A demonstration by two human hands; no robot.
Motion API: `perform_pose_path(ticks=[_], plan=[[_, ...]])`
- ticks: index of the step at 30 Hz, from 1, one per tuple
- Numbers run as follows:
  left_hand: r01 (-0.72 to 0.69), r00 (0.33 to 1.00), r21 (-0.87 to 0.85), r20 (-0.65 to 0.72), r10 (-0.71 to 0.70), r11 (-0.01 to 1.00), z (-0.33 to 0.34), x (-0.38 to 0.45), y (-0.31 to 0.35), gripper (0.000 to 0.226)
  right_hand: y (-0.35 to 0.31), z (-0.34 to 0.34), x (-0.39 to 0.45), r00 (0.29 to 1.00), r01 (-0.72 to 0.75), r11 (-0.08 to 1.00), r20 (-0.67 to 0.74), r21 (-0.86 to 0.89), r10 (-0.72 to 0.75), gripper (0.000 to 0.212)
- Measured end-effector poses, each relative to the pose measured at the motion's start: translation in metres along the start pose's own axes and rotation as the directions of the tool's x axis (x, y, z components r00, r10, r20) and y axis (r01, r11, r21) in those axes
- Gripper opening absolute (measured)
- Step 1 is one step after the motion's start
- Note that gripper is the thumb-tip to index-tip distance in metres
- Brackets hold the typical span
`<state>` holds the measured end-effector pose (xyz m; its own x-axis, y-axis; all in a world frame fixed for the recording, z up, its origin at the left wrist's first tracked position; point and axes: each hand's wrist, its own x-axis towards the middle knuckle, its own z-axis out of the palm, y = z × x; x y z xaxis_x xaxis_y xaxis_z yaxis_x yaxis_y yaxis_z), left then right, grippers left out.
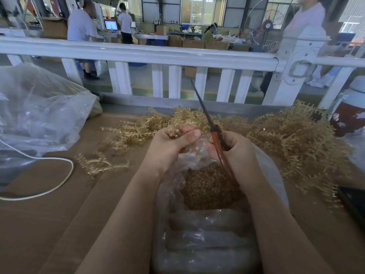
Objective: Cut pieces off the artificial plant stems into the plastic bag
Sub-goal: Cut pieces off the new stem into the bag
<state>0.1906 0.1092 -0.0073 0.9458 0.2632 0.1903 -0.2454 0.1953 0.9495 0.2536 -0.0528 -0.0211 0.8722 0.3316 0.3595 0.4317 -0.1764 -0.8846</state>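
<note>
Over the open mouth of the bag [272,175], which sits near the person on the brown table [49,224], both hands are busy. The left hand [169,143] is curled round a small tuft of stem [174,133], thumb pressed across the top, and it seems to catch a fold of the bag's film as well, though that is hard to tell. The right hand [235,149] grips the red handles of the scissors [214,133], whose dark blades point up and away toward the white railing [138,54]; they look closed or nearly so, and are not on the stem. The bag already holds a deep layer of cut pieces [209,188]. More stems lie in a pile [296,139] far and right on the table, with a few loose ones [100,165] to the left, beside a white cable [65,175] and a second, larger bag [39,107]. The step in hand looks like readying the tuft for a snip. To do it well, the tuft should stay directly above the opening so pieces drop in rather than onto the table, the blades should be brought down and opened only near the stem, and the cut placed clear of the left thumb and of the film, which could easily be nicked.
</note>
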Motion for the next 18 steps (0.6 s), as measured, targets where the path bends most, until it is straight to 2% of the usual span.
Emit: perform_pose_path(ticks=[7, 10, 11, 13, 16, 18], plan=[[-0.039, 0.999, 0.087, -0.013, 0.04, 0.995, 0.0024, 0.0026, -0.0017, 0.02, -0.0021, 0.0, 0.0003, 0.999, 0.039, 0.998, 0.031, -0.041, -0.038, 0.014], [-0.04, 0.999, 0.038, -0.03, 0.041, 0.998, 0.0034, 0.0034, -0.0031, 0.036, 0.0002, 0.0007, 0.0004, 0.999, 0.022, 0.999, 0.04, -0.036, -0.021, 0.012], [-0.039, 0.998, 0.025, -0.039, 0.04, 0.999, 0.0025, 0.0039, -0.0039, 0.036, 0.0006, 0.0012, 0.0005, 0.999, 0.014, 0.999, 0.039, -0.035, -0.012, 0.012], [-0.029, 0.998, 0.031, -0.047, 0.031, 0.999, -0.0001, 0.0044, -0.0041, 0.022, 0.0004, 0.0019, 0.001, 0.999, 0.003, 1.0, 0.032, -0.027, -0.002, 0.012], [-0.036, 0.999, 0.056, -0.038, 0.038, 0.998, -0.0031, 0.005, -0.0046, 0.024, -0.0004, 0.0008, 0.0004, 1.0, 0.012, 1.0, 0.003, -0.025, -0.011, 0.023], [-0.066, 0.998, 0.081, -0.009, 0.066, 0.995, -0.0043, 0.0045, -0.0042, 0.015, -0.0004, 0.0, -0.0018, 0.999, 0.023, 0.995, -0.021, -0.097, -0.025, 0.033]])
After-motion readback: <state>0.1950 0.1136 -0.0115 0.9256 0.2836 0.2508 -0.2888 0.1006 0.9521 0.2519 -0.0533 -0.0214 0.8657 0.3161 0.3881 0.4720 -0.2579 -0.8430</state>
